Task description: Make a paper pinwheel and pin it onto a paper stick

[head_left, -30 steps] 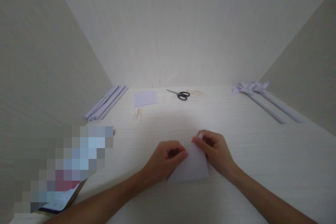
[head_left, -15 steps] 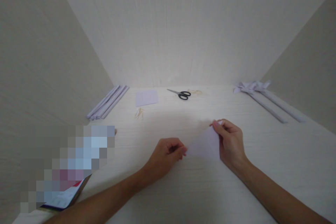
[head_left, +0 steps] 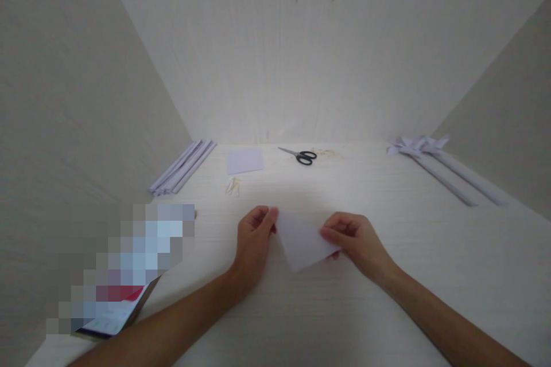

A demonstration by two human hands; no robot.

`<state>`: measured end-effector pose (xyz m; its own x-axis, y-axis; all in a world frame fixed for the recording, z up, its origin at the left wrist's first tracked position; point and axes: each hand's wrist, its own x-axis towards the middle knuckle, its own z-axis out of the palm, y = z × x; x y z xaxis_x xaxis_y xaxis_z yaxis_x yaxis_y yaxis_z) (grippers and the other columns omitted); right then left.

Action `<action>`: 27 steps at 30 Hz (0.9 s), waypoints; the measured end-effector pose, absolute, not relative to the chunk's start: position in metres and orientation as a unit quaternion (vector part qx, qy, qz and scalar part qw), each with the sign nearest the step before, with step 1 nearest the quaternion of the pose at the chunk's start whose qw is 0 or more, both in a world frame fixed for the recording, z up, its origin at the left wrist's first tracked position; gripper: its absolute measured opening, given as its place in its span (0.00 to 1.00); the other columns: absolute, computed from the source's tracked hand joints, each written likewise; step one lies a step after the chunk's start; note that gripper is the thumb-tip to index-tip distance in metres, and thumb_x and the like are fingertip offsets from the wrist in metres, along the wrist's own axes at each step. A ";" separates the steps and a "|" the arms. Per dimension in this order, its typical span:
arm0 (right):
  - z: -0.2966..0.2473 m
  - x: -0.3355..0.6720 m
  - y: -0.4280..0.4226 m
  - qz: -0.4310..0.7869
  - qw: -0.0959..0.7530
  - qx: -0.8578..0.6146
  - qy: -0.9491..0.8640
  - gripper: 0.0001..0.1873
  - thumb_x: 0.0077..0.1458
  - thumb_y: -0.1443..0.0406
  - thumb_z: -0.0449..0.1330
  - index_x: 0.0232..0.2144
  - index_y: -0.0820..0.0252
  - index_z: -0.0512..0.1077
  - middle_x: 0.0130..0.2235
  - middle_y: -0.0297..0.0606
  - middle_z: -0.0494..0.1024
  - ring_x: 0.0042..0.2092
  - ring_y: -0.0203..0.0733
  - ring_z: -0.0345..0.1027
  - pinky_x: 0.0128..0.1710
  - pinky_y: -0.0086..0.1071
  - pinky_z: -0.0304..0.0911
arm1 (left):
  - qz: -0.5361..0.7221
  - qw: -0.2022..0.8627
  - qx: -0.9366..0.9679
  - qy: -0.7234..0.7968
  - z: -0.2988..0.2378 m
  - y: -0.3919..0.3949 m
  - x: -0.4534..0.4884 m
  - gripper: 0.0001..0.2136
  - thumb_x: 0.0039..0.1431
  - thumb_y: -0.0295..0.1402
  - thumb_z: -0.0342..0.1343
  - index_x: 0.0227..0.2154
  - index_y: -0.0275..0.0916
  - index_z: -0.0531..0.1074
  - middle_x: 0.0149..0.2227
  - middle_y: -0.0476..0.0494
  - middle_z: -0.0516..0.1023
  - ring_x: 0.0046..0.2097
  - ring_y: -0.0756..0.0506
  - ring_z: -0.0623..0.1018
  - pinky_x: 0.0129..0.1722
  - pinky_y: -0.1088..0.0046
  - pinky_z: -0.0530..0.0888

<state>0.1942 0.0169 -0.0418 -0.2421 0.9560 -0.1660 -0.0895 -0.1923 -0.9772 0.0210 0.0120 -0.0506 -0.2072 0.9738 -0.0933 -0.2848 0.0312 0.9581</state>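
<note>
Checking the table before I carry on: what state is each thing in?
held paper: pinched at two spots
left hand: shut on held paper
right hand: shut on held paper
scissors: lying flat, blades apparently closed
paper square: lying flat
paper tubes: rolled, lying side by side
pinwheels: lying down
phone: screen lit, partly pixelated

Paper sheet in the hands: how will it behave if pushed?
The paper sheet looks thin, so likely light and apt to crease if pushed edge-on. Pinched by the left hand and right hand, it spans fairly flat, suggesting slight stiffness.
</note>
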 end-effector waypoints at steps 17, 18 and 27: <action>-0.038 0.186 0.007 0.604 0.265 -0.415 -0.627 0.14 0.45 0.60 0.57 0.16 0.63 0.62 0.15 0.25 0.56 0.17 0.25 0.45 0.16 0.23 0.41 | 0.540 0.508 0.443 0.504 -0.044 0.008 0.022 0.12 0.46 0.35 0.54 0.15 0.36 0.59 0.16 0.56 0.56 0.21 0.55 0.56 0.20 0.79 0.54; -0.038 0.187 0.008 0.608 0.268 -0.415 -0.622 0.14 0.44 0.59 0.57 0.16 0.63 0.62 0.15 0.25 0.56 0.17 0.25 0.46 0.15 0.23 0.41 | 0.566 0.493 0.421 0.509 -0.046 0.010 0.020 0.12 0.46 0.35 0.54 0.16 0.37 0.59 0.16 0.56 0.55 0.21 0.55 0.55 0.20 0.79 0.53; -0.042 0.193 0.009 0.605 0.410 -0.407 -0.548 0.13 0.42 0.60 0.59 0.15 0.62 0.63 0.12 0.27 0.61 0.14 0.27 0.49 0.14 0.23 0.42 | 0.669 0.468 0.289 0.500 -0.049 0.016 0.014 0.11 0.47 0.32 0.53 0.16 0.37 0.58 0.16 0.57 0.54 0.20 0.55 0.55 0.19 0.80 0.54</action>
